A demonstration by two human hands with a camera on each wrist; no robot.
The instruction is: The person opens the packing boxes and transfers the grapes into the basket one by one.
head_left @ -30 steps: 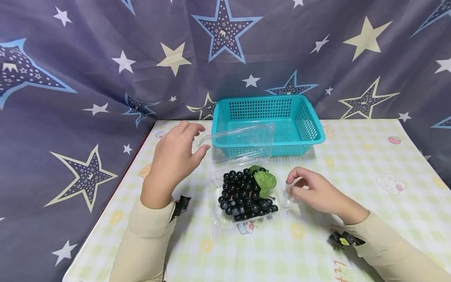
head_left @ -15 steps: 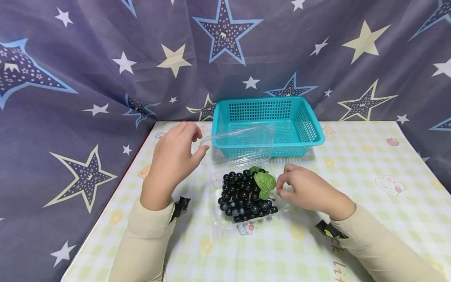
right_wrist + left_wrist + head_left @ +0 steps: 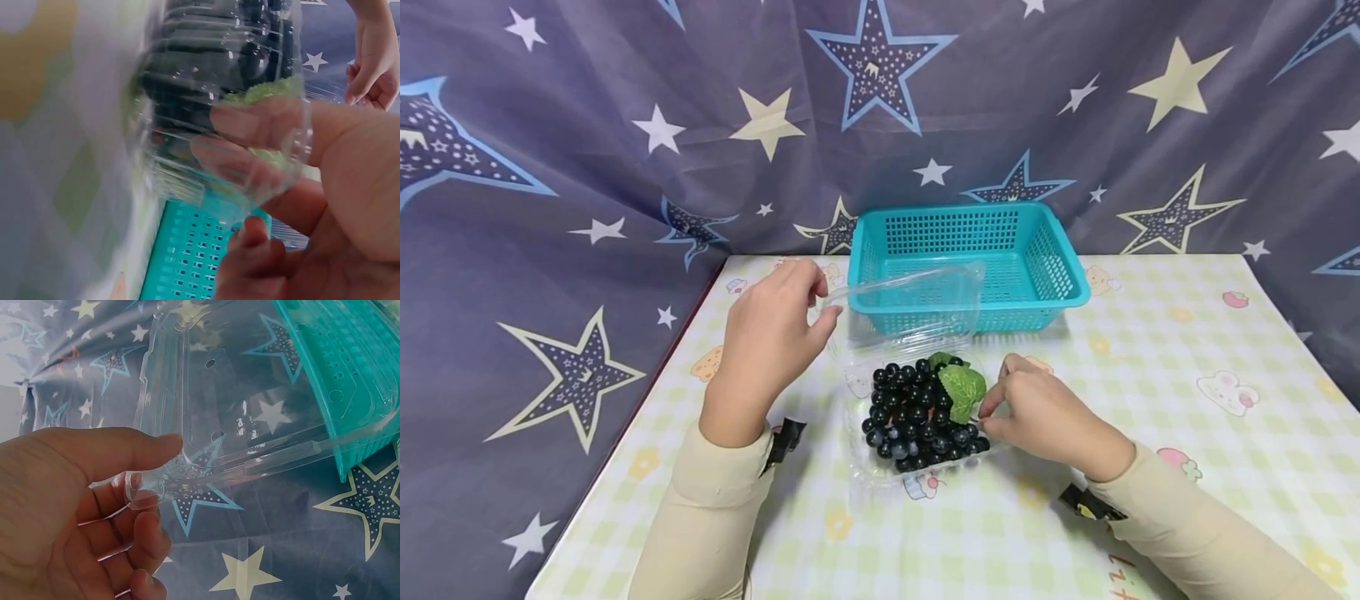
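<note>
- Left hand (image 3: pixel 772 337) pinches clear container's (image 3: pixel 859 417) lid (image 3: pixel 917 312).
- Right hand (image 3: pixel 1048 417): fingertips nearly meet inside container; hold unclear.
- Grapes (image 3: pixel 913 412) within container look light, slick; stem (image 3: pixel 975 419) suits gripping.

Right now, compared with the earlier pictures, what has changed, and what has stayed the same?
The bare right hand has moved left, from beside the clear plastic box to reach inside it, fingertips now by the green veined leaf; whether they grip anything is unclear. The left hand still pinches the box's raised clear lid. The bunch of round black grapes and turquoise perforated plastic basket stayed put.
</note>
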